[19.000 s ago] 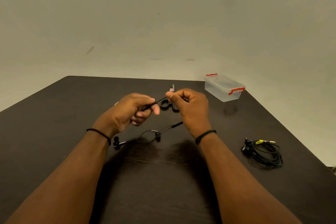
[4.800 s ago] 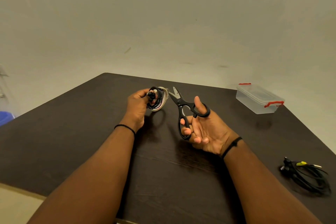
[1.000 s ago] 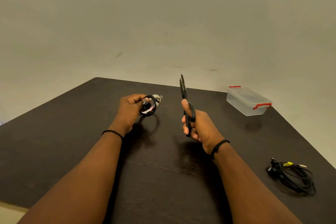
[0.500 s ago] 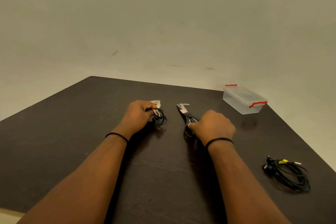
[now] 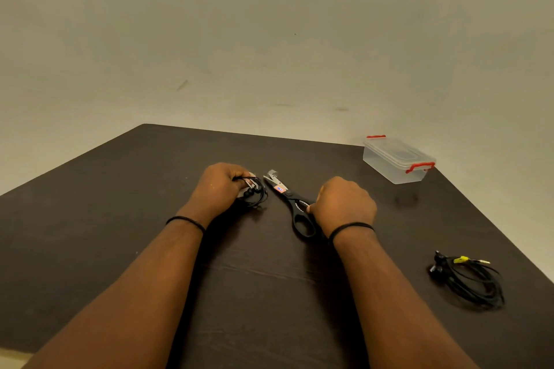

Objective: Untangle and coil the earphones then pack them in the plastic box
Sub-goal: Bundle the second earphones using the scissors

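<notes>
My left hand (image 5: 221,186) grips a coiled pair of black earphones (image 5: 254,192) low over the table, with a bit of pale tape showing at the coil. My right hand (image 5: 343,204) rests knuckles-up on the handles of black scissors (image 5: 295,207), which lie flat on the table with the blades pointing away to the left. Whether its fingers are still in the handle loops is hidden. The clear plastic box (image 5: 397,160) with red clips stands shut at the far right. A second black earphone bundle (image 5: 467,278) with a yellow tag lies loose at the right.
The dark wooden table (image 5: 120,219) ends at a pale wall behind; its right edge runs close past the box and the loose bundle. Both of my wrists wear thin black bands.
One second ago my right hand held the scissors upright; it has since lowered them flat onto the table. My left hand came down with the coil towards the tabletop.
</notes>
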